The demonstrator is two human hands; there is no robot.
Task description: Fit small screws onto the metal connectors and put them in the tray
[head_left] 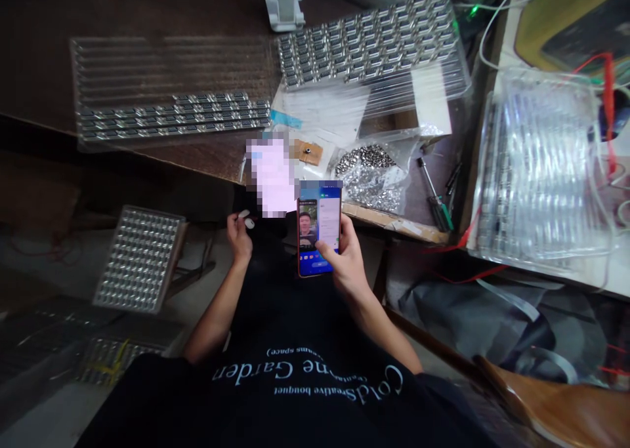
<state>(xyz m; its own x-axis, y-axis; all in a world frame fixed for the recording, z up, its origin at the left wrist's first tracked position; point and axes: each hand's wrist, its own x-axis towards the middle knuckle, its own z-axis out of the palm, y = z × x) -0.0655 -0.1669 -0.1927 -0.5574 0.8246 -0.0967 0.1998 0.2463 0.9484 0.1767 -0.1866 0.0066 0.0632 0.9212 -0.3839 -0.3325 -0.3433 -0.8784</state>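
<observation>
My right hand (348, 254) is wrapped round a smartphone (319, 264), its thumb lying on the lit screen. The phone is upright in front of my body and shows open app windows on a blue background. On the left, my left hand (239, 239) is closed, pinching a small white earbud (249, 224); a second white bit shows at the fingertips. A blurred-out pinkish patch (273, 172) sits just beyond the phone. Past it, a clear bag of small metal parts (374, 172) lies at the table's front edge.
Clear plastic trays of metal connectors (369, 38) and a part-filled tray (172, 117) lie on the dark table (162, 5). A green-handled screwdriver (436, 199) is on the right. Stacked clear trays (546, 172) stand further right. Another filled tray (140, 258) is low on the left.
</observation>
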